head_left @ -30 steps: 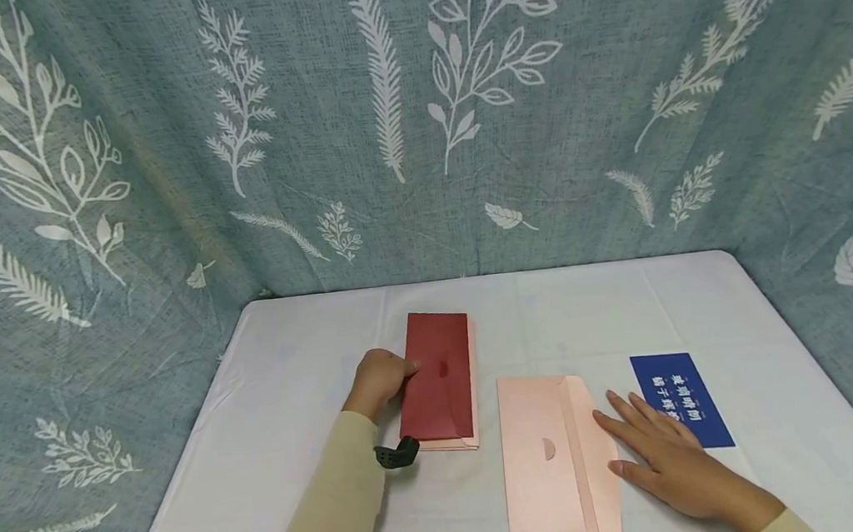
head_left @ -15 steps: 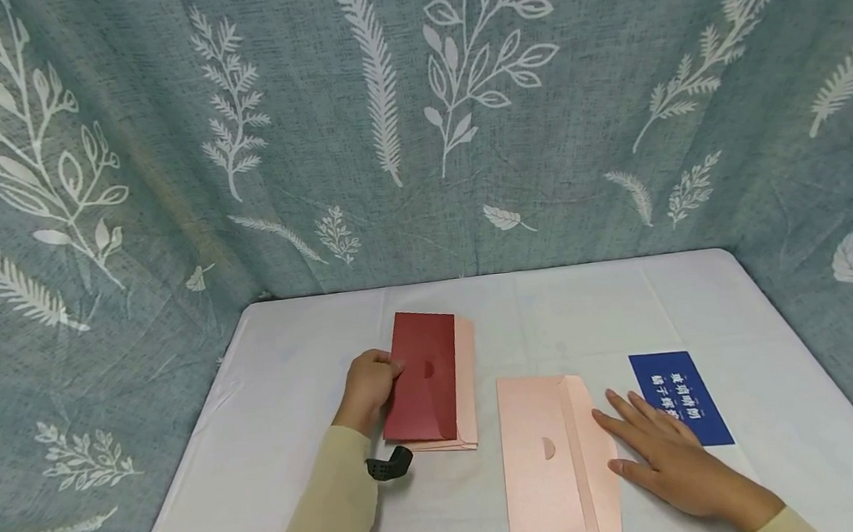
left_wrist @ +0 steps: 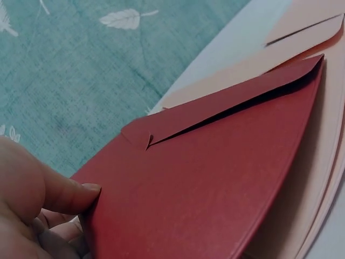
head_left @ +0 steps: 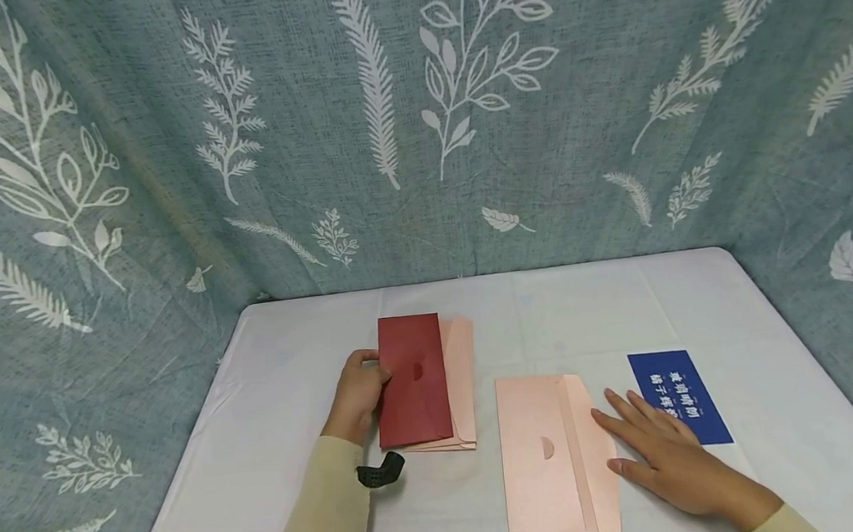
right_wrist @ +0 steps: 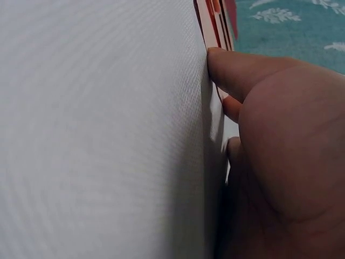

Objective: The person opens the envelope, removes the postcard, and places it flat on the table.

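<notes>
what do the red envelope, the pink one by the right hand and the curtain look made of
Red envelope: probably stiff paper or thin card, smooth with a faint sheen, judging by its crisp-edged flap. Pink envelope: likely similar paper, with a straight flap crease; finish hard to tell. Curtain: woven fabric, apparently matte, with visible weave and folds.

A dark-red paper envelope point(head_left: 411, 384), bowing slightly, is overlapping a stack of pale-pink envelopes point(head_left: 461, 380), leaving their right side showing. A separate pink envelope point(head_left: 558, 460) is lying flat to their right, its tapered flap pointing right.
</notes>
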Motion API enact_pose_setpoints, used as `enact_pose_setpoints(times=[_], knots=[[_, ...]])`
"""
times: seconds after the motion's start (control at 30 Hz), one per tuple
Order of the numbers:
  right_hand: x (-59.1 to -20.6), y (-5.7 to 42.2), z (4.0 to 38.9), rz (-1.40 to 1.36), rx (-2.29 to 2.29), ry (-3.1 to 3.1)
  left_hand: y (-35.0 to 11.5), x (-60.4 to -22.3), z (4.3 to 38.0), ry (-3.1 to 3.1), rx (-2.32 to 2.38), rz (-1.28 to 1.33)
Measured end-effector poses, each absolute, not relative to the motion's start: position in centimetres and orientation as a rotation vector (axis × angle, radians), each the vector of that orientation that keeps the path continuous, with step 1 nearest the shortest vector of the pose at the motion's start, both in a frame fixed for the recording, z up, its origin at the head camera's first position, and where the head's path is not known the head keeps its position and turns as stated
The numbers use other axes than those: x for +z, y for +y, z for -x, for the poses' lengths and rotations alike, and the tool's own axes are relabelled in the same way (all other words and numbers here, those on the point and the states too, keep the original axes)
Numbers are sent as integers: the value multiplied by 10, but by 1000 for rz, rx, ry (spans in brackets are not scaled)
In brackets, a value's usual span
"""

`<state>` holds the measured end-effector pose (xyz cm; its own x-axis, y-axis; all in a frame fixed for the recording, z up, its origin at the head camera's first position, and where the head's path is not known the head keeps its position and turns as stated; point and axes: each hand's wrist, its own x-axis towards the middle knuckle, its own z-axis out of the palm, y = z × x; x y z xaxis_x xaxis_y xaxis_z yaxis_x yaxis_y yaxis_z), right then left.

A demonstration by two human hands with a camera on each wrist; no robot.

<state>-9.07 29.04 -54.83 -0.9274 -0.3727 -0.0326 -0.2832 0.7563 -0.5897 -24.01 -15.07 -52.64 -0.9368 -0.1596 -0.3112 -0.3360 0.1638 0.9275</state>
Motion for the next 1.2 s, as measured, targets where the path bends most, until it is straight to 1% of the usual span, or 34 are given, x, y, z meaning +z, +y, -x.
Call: enact_pose_setpoints(times=[0.2,0.47,0.77,1.2], knots=[[-550,290,90,528,-898,2814,-149,-520,236,2242,1926,460],[-553,289,89,519,-887,2821,-140,-512,229,2212,1966,336],[-557,290,89,533,-885,2833,-126,-502,221,2095,2042,266],[-559,290,87,540,-908,2827,-108,-501,206,2016,2060,153]])
